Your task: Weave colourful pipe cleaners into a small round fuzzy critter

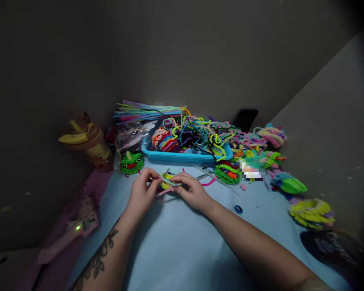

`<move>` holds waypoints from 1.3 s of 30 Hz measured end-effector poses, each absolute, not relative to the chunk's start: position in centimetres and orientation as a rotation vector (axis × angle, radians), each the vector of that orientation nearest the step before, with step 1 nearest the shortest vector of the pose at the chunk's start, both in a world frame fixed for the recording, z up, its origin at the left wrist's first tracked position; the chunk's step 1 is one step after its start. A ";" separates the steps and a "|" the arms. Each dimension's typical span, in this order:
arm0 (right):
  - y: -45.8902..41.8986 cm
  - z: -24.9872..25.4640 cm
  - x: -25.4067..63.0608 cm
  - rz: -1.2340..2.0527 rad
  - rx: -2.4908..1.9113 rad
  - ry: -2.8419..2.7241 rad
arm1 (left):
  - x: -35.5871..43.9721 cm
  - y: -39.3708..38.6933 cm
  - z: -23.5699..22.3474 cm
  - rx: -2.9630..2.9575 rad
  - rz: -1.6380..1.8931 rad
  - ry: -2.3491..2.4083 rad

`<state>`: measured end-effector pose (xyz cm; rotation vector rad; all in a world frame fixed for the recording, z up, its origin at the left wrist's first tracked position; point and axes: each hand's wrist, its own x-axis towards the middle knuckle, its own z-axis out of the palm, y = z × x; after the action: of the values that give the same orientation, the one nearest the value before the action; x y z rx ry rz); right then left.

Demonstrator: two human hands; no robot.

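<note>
A pale green pipe cleaner [171, 182] runs between my two hands above the blue cloth. My left hand [144, 190] pinches its left end between thumb and fingers. At its other end, my right hand [192, 190] has thumb and forefinger closed on it. Yellow and pink fuzzy pieces show just behind and below the pipe cleaner; whether they are joined to it I cannot tell. A bright pink pipe cleaner [208, 183] and a grey one lie on the cloth beyond my right hand.
A blue tray [185, 157] heaped with colourful pipe cleaners stands behind my hands. A green fuzzy figure [132, 163] sits at left, near a brown cup [94, 145]. Several fuzzy pieces, including a yellow one [311, 212], line the right side. A blue ring [238, 209] lies right of centre.
</note>
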<state>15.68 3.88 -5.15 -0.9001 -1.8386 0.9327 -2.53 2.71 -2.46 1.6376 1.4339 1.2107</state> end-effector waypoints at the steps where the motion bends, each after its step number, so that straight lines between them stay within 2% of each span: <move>1: 3.8 -5.1 15.7 0.941 -0.883 -1.858 | -2.5 2.7 -2.3 1.603 1.220 1.427; 18: 4.1 -5.1 15.7 0.868 -0.928 -1.785 | -2.9 3.5 -3.2 1.036 1.199 1.347; 31: 3.8 -5.9 15.6 0.978 -0.955 -1.816 | -3.6 3.7 -3.6 1.744 1.144 1.555; 39: 3.9 -5.7 15.5 0.888 -0.873 -1.864 | -3.1 3.1 -3.3 1.732 1.238 1.632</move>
<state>15.54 3.92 -5.71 -0.8725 -1.8643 0.8882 -3.15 3.12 -3.25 1.7318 1.6319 1.2378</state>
